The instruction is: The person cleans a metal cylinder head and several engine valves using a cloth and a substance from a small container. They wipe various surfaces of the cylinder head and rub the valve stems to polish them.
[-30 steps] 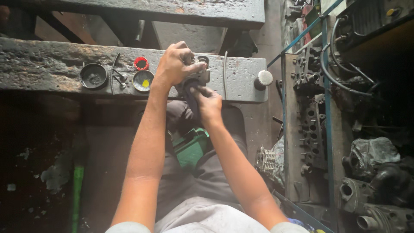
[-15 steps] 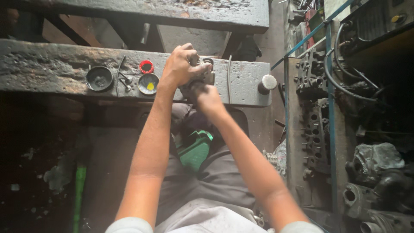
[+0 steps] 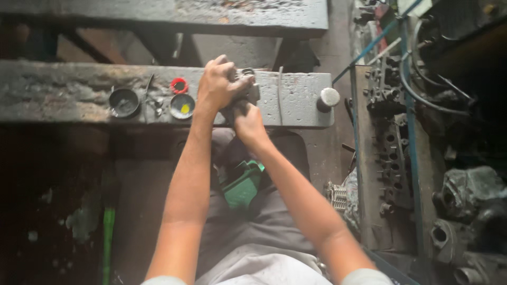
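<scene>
Gripping a small grey metal part (image 3: pixel 248 95) with both hands at the front edge of the counter (image 3: pixel 296 100), upper middle of the frame.
The left hand (image 3: pixel 217 87) is wrapping its fingers over the part from above, while the right hand (image 3: pixel 248 124) is clamping it from below. Left of them are sitting a red ring (image 3: pixel 179 85), a small dish with a yellow spot (image 3: pixel 182 106) and a dark round cup (image 3: pixel 124 102); a round metal knob (image 3: pixel 328 98) is lying to the right.

Table (image 3: pixel 63 95): dish (image 3: pixel 124 102), ring (image 3: pixel 179 85) and second dish (image 3: pixel 182 105) in a row left of the hands; metal part (image 3: pixel 248 92) under left hand (image 3: pixel 217 87), right hand (image 3: pixel 248 122) just before it; knob (image 3: pixel 328 98) at right end.
</scene>
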